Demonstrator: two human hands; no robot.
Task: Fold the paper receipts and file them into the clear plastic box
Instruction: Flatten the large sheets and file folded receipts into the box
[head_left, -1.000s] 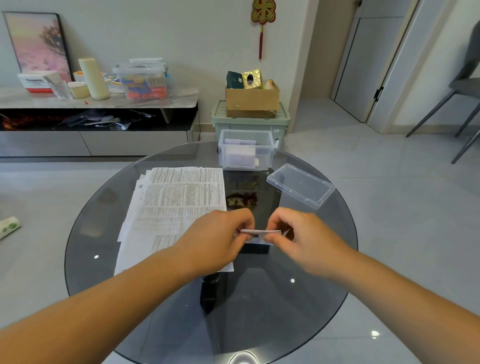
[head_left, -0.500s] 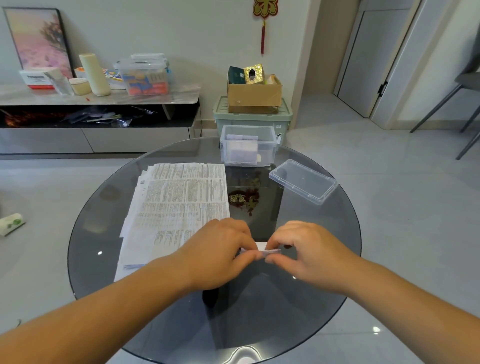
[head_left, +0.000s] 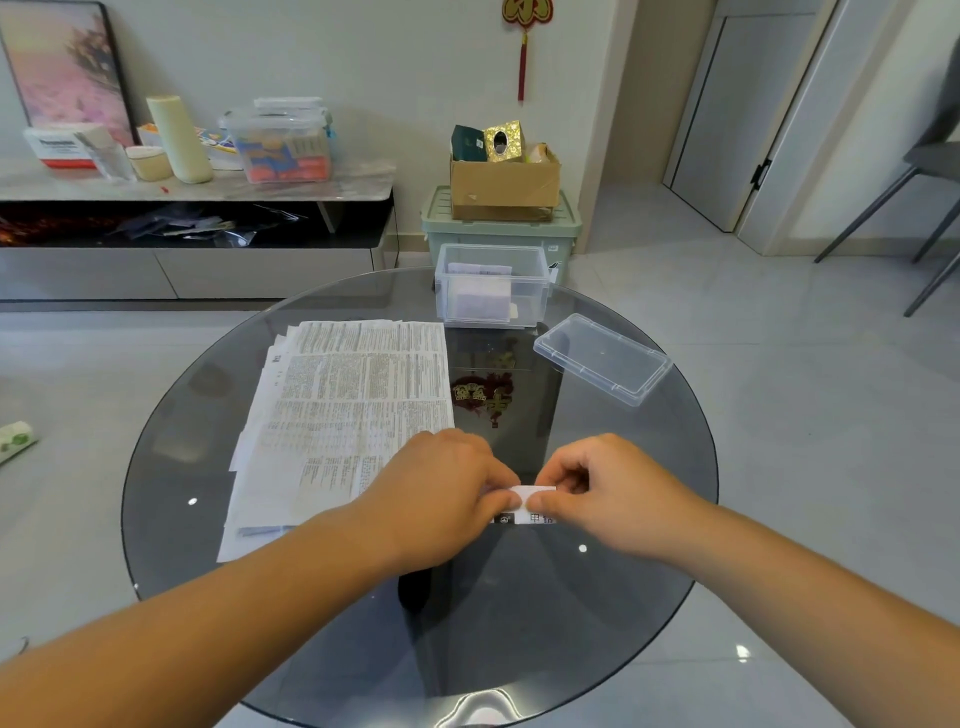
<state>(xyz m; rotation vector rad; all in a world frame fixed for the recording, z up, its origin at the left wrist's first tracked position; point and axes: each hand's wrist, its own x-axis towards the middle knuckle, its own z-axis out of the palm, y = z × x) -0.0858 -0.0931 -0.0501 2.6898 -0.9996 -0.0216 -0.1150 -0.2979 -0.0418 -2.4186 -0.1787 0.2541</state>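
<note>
1. Round smoked-glass table (head_left: 623, 467), filling the middle of the view.
2. Stack of printed receipts (head_left: 353, 405), lying flat on the left half of the table, its near edge under the left forearm.
3. Clear plastic box (head_left: 491, 248), open-topped at the far edge of the table, with folded papers standing inside.
4. Clear lid (head_left: 602, 358), off the box, lying to its right and nearer.
5. Left hand (head_left: 441, 493), fingers curled, thumb and fingertips pinching the left end of the folded receipt.
6. Right hand (head_left: 618, 493), fingers curled, pinching the right end.
7. Folded receipt (head_left: 535, 501), a small white strip between both hands, at the near centre of the table, low over the glass.
</note>
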